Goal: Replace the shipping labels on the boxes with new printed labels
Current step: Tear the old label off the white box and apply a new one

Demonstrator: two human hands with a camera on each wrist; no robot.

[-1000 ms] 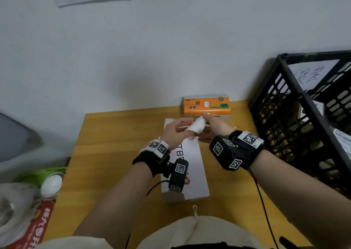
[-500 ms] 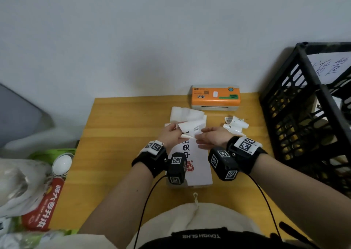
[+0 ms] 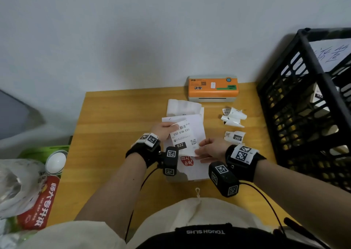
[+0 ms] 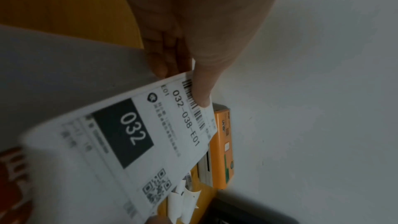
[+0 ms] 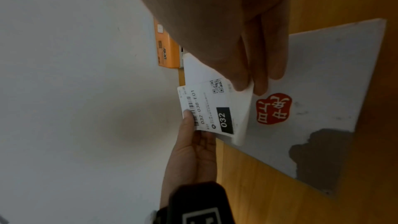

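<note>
Left hand [image 3: 163, 130] pinched the label [image 3: 183, 137] by its barcode edge, right hand [image 3: 212, 150] pinched its opposite corner, above the box [image 5: 318, 91] on the worktop [image 3: 117, 119].

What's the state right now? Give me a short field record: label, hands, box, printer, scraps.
label: new label, printed 032-038-E01, held above the box
left hand: pinches the barcode corner, thumb on top
right hand: pinches the opposite corner near the QR code
box: white box with a red seal, flat on the wooden table, a torn patch showing
printer: orange label printer at the wall
scraps: curled old label pieces right of the box
</note>
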